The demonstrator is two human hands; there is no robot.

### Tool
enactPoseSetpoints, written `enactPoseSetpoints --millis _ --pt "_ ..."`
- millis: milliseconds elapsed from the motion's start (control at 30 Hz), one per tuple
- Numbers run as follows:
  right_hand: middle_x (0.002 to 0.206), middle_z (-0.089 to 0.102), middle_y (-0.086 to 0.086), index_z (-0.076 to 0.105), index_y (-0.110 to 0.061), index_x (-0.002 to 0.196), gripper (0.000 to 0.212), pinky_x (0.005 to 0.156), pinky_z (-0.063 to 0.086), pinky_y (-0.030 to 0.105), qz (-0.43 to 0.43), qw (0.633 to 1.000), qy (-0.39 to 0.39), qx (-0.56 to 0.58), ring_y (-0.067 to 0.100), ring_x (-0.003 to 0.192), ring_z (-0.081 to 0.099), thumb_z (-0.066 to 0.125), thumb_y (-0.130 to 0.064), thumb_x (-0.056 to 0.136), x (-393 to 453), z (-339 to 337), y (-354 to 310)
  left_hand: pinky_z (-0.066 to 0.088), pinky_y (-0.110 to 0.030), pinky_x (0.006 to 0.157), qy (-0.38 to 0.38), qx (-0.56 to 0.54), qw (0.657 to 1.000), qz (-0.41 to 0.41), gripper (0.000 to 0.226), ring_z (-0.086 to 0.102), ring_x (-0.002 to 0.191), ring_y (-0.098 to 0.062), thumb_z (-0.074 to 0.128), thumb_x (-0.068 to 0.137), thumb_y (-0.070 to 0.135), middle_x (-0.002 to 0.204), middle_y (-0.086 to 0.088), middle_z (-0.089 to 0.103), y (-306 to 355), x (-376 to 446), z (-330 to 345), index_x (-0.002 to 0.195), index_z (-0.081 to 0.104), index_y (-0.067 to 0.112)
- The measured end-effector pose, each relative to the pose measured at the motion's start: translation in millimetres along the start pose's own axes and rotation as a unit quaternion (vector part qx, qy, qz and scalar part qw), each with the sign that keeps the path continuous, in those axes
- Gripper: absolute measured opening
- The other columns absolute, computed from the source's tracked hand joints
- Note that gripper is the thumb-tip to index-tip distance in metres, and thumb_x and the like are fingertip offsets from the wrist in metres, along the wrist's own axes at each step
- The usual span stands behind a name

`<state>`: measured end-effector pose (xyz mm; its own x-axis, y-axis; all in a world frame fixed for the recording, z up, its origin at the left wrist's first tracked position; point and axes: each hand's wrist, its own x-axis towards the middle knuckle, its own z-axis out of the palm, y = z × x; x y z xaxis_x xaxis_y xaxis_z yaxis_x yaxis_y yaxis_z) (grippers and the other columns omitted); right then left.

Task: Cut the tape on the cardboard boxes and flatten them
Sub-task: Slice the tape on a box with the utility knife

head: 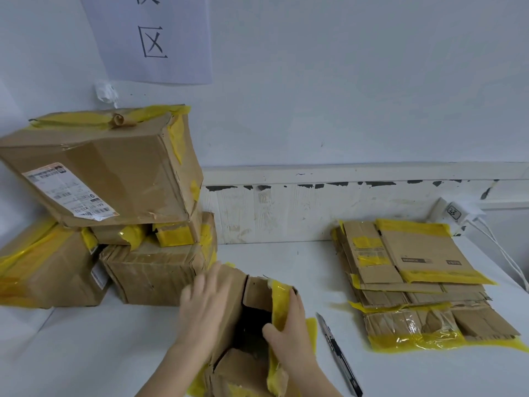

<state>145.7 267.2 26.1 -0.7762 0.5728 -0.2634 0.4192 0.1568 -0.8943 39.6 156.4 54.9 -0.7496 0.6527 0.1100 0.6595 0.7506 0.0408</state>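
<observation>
- Left hand (pixel 204 305) lies flat on the left outer wall of the opened cardboard box (pixel 252 296) at lower centre of the frame; fingers straight and spread, pointing up the frame, slightly motion-blurred. Pressing, not gripping.
- Right hand (pixel 289 333) grasps the box's right wall: thumb hooked inside the dark opening, remaining fingers wrapped over the outside, on top of a strip of yellow tape (pixel 279 308) along that edge.
- Box sits between the two hands, open side facing up toward the camera, interior dark. Its flaps stand loose; torn tape hangs at the near edge.
- Both forearms enter from the bottom edge and converge on the box; the left one is angled in from lower left, the right one from lower centre.
- Utility knife (pixel 339 356) lies on the white table (pixel 100 353) just right of the right hand, not touched by either hand, blade end pointing to upper left.
- Flattened cardboard stack (pixel 420 279) lies at right of the frame, well apart from the hands, yellow tape remnants on its edges.
- Unopened taped boxes (pixel 106 173) are piled at left of the frame, against the wall; the top one is tilted and carries a shipping label (pixel 70 190).
- Paper sign (pixel 151 38) with a printed character hangs on the wall, upper left. White charger plug (pixel 458 213) with cable at far right.
</observation>
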Motion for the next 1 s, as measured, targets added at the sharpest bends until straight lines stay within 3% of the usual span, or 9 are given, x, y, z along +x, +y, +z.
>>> enactPoseSetpoints --millis 67,133,233,333,400,500,667,900,1000 --pt "0.158 -0.007 -0.002 -0.004 -0.016 0.150 0.087 0.116 0.009 0.032 0.014 0.999 0.018 -0.041 0.022 0.145 0.001 0.056 -0.020 0.087 -3 9 3 0.049 -0.026 0.067 0.054 0.011 0.992 0.118 0.055 0.064 0.085 -0.016 0.091 0.039 0.010 0.103 0.002 0.068 13 -4 -1 0.088 0.073 0.024" --pt "0.157 -0.010 -0.002 -0.006 -0.016 0.150 0.086 0.117 0.006 0.033 0.025 0.998 0.025 -0.057 0.023 0.145 -0.002 0.054 -0.028 0.090 -6 11 4 0.040 -0.025 0.078 -0.041 -0.089 0.990 0.102 0.018 0.062 0.090 -0.008 0.069 0.080 0.024 0.094 0.012 0.068 30 -11 -1 0.097 0.067 0.029" --pt "0.157 0.004 -0.007 0.005 -0.019 0.151 0.072 0.118 0.012 0.030 0.011 0.999 0.007 0.035 0.013 0.145 0.008 0.049 -0.029 0.095 -10 7 8 0.034 -0.030 0.096 -0.158 -0.304 0.938 -0.059 0.029 0.059 0.095 -0.011 0.029 0.101 0.041 0.092 0.008 0.066 46 -9 11 0.101 0.056 0.030" --pt "0.136 0.039 -0.018 0.030 -0.029 0.143 0.047 0.100 0.034 0.018 0.040 0.988 0.015 0.145 -0.003 0.122 0.041 0.043 -0.034 0.098 -5 -13 23 0.035 -0.040 0.105 -0.247 -0.392 0.883 -0.078 0.023 0.059 0.092 -0.005 0.051 0.090 0.049 0.091 0.008 0.065 47 -7 18 0.102 0.053 0.029" --pt "0.129 0.048 -0.010 0.041 -0.020 0.136 0.040 0.094 0.038 0.021 0.054 0.995 0.071 0.055 0.005 0.111 0.049 0.048 -0.027 0.097 8 -35 49 0.034 -0.045 0.106 -0.276 -0.397 0.874 -0.056 0.031 0.054 0.112 -0.010 0.059 0.089 0.036 0.107 0.008 0.061 44 -6 19 0.117 0.048 0.030" --pt "0.130 0.050 0.015 0.046 -0.002 0.132 0.042 0.099 0.039 0.033 0.104 0.980 0.138 -0.101 0.026 0.119 0.049 0.052 -0.020 0.095 31 -67 93 0.015 -0.051 0.114 -0.276 -0.272 0.922 -0.008 0.046 0.046 0.122 -0.011 0.054 0.092 0.029 0.125 0.012 0.053 39 3 15 0.134 0.037 0.033" --pt "0.125 0.047 0.006 0.044 -0.010 0.121 0.041 0.093 0.040 0.028 0.156 0.925 0.068 -0.339 0.023 0.121 0.043 0.045 -0.042 0.095 48 -70 124 -0.007 -0.050 0.113 -0.235 -0.090 0.968 0.021 0.051 0.041 0.127 -0.007 0.048 0.096 0.024 0.134 0.017 0.048 34 12 1 0.141 0.029 0.037" --pt "0.117 0.053 0.005 0.044 -0.010 0.114 0.025 0.090 0.041 0.025 0.119 0.917 0.025 -0.381 0.020 0.112 0.051 0.037 -0.029 0.100 55 -65 125 0.011 -0.040 0.111 -0.155 -0.076 0.985 0.024 0.052 0.036 0.118 -0.006 0.049 0.086 0.048 0.111 0.015 0.034 42 -16 17 0.133 0.028 0.036" --pt "0.083 0.055 0.005 0.037 -0.009 0.093 0.013 0.073 0.047 0.034 0.090 0.983 0.007 -0.158 0.020 0.072 0.054 0.044 -0.019 0.098 51 -77 119 0.045 -0.046 0.086 -0.046 -0.023 0.995 0.086 0.074 0.059 0.085 -0.010 0.080 0.043 0.065 0.089 0.012 0.051 44 -20 21 0.105 0.061 0.029"
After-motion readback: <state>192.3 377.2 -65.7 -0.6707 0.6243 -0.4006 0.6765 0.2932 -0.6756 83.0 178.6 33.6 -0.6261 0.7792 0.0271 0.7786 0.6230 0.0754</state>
